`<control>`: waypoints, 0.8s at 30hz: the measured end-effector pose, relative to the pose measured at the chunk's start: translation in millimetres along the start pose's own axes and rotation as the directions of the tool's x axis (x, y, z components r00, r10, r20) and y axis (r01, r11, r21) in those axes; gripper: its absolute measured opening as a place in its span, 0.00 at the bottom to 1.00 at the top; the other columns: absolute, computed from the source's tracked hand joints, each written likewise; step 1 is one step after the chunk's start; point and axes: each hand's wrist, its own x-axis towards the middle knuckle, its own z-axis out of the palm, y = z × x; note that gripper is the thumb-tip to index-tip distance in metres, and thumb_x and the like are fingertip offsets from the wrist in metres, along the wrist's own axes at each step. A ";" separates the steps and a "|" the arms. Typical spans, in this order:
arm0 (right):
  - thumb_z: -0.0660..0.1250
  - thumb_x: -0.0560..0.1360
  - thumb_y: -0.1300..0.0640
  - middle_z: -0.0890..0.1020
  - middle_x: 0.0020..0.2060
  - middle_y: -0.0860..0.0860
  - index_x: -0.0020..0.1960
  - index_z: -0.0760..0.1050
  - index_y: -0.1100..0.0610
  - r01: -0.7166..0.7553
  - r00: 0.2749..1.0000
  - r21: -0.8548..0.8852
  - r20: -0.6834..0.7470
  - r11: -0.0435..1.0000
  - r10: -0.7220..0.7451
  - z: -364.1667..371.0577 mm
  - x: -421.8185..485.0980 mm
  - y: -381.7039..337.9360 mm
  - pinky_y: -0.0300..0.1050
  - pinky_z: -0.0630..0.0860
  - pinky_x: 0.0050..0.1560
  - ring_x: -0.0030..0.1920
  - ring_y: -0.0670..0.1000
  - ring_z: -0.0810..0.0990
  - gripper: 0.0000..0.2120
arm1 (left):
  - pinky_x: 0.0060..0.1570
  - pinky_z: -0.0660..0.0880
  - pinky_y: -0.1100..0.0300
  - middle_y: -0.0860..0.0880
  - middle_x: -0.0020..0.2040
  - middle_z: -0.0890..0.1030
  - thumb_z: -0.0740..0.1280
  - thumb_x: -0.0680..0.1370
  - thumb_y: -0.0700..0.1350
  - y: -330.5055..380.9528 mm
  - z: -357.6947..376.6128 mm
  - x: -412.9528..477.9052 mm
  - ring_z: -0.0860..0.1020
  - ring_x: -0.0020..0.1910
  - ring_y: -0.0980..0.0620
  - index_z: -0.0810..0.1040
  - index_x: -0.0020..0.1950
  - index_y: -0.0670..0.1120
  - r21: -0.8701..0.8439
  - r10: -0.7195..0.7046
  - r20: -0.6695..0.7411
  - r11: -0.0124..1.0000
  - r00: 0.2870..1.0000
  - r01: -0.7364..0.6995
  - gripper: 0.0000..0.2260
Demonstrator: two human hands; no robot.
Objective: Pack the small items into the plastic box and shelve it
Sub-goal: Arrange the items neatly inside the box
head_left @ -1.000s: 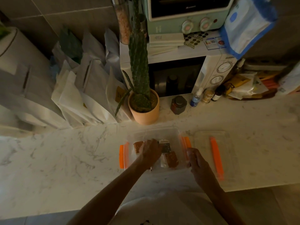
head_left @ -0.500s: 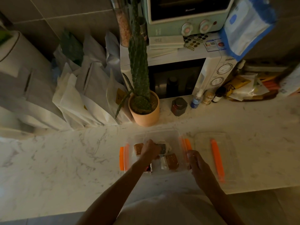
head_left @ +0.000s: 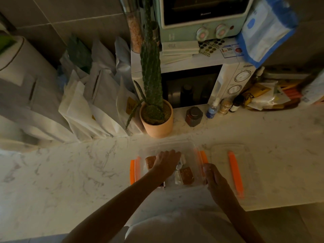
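A clear plastic box (head_left: 191, 146) with orange side clips stands on the marble counter in front of me. Inside it lie several small wrapped items, among them a brown packet (head_left: 186, 175) and another brown packet (head_left: 150, 161). My left hand (head_left: 167, 161) reaches down into the box, palm down over the items; what its fingers touch is hidden. My right hand (head_left: 213, 176) rests against the box's right wall near the front corner. The clear lid (head_left: 245, 165) with an orange clip lies flat to the right of the box.
A potted cactus (head_left: 156, 118) stands just behind the box. A dark jar (head_left: 193, 116) and small bottles (head_left: 213, 108) sit before the microwave (head_left: 233, 81). White paper bags (head_left: 91, 106) lean at the back left. The counter's front edge runs just under my arms.
My left hand has slid farther back inside the box, over the items. My right hand stays at the box's right side.
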 end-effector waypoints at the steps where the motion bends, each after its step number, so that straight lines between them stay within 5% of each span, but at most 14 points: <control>1: 0.52 0.79 0.43 0.77 0.31 0.49 0.50 0.71 0.47 -0.013 1.000 0.002 0.004 1.000 0.013 -0.5 -0.2 -0.3 0.35 0.72 0.33 0.31 0.43 0.77 0.12 | 0.48 0.77 0.52 0.45 0.55 0.79 0.60 0.82 0.44 0.1 1.7 0.0 0.82 0.50 0.45 0.71 0.66 0.45 0.034 0.031 -0.027 0.999 0.999 -0.030 0.13; 4: 0.52 0.78 0.41 0.78 0.32 0.49 0.51 0.71 0.47 -0.042 0.999 0.002 0.014 0.999 0.042 -1.2 -0.5 -2.3 0.37 0.72 0.34 0.31 0.42 0.77 0.13 | 0.39 0.80 0.60 0.49 0.50 0.81 0.70 0.76 0.48 -1.5 2.6 -5.4 0.82 0.40 0.53 0.76 0.61 0.47 0.123 0.113 -0.134 0.988 0.985 -0.096 0.15; 8: 0.51 0.77 0.40 0.77 0.32 0.46 0.51 0.72 0.47 -0.086 0.996 -0.003 0.018 0.996 0.086 -1.5 -0.7 -6.2 0.32 0.70 0.34 0.31 0.39 0.78 0.15 | 0.31 0.76 0.64 0.51 0.52 0.79 0.72 0.74 0.54 1.2 9.9 -9.5 0.78 0.34 0.58 0.78 0.55 0.49 0.287 0.109 -0.051 0.954 0.993 -0.090 0.14; 13: 0.52 0.80 0.44 0.78 0.34 0.47 0.52 0.72 0.47 -0.110 0.993 -0.019 0.028 0.994 0.110 -2.3 -1.3 -8.1 0.35 0.71 0.35 0.33 0.41 0.79 0.12 | 0.32 0.71 0.60 0.45 0.58 0.75 0.67 0.78 0.48 3.4 9.6 -8.0 0.78 0.40 0.54 0.75 0.60 0.43 0.319 0.075 0.022 0.945 0.997 -0.078 0.14; 18: 0.53 0.81 0.47 0.78 0.34 0.47 0.54 0.72 0.51 -0.096 0.995 -0.028 0.025 0.995 0.097 -2.0 -1.3 -7.2 0.30 0.72 0.32 0.34 0.39 0.79 0.12 | 0.38 0.77 0.58 0.45 0.49 0.77 0.64 0.80 0.45 9.6 3.1 -8.1 0.79 0.41 0.52 0.75 0.55 0.42 0.257 -0.048 0.098 0.966 0.994 0.021 0.08; 24: 0.51 0.77 0.41 0.78 0.33 0.48 0.54 0.72 0.50 -0.089 0.996 -0.001 0.026 0.996 0.089 -2.2 -1.7 -8.2 0.35 0.72 0.35 0.33 0.41 0.79 0.17 | 0.43 0.76 0.57 0.45 0.49 0.79 0.64 0.80 0.44 9.2 2.8 -6.2 0.80 0.46 0.49 0.75 0.54 0.42 0.203 -0.147 0.147 0.972 0.978 0.115 0.07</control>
